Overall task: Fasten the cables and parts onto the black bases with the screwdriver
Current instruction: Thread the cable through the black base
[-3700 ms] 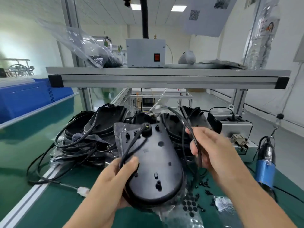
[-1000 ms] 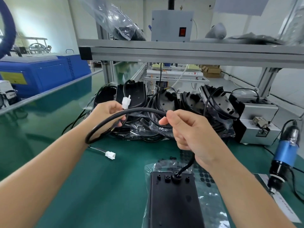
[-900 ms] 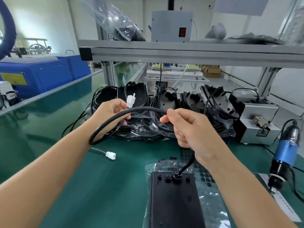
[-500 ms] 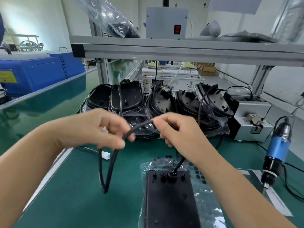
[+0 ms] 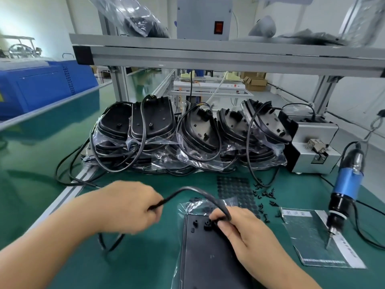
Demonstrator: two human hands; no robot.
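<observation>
At a green-matted assembly bench, a worker dresses the black cable (image 5: 195, 191) of a black base (image 5: 208, 253) that lies flat on a clear plastic bag (image 5: 193, 205) at six o'clock in the head view. The right hand (image 5: 245, 232) pinches the cable where it enters the grommet (image 5: 208, 223) on the base's far edge; the left hand (image 5: 127, 207), at nine o'clock from that point, grips the cable further along, so an arch of cord stands between the two hands. The rest of the cable drops out of the left fist toward the mat. The step in hand appears to be seating and routing the cable, before any fastening. The blue electric screwdriver (image 5: 345, 184) hangs untouched at three o'clock, its tip over a sheet of paper (image 5: 308, 236); loose black screws (image 5: 264, 195) are scattered at one o'clock from the base. More bases (image 5: 187, 134), bagged and cabled, are stacked at twelve o'clock. The next move likely calls for freeing the right hand to pick up a screw and reach for the driver while the left steadies the cord.
</observation>
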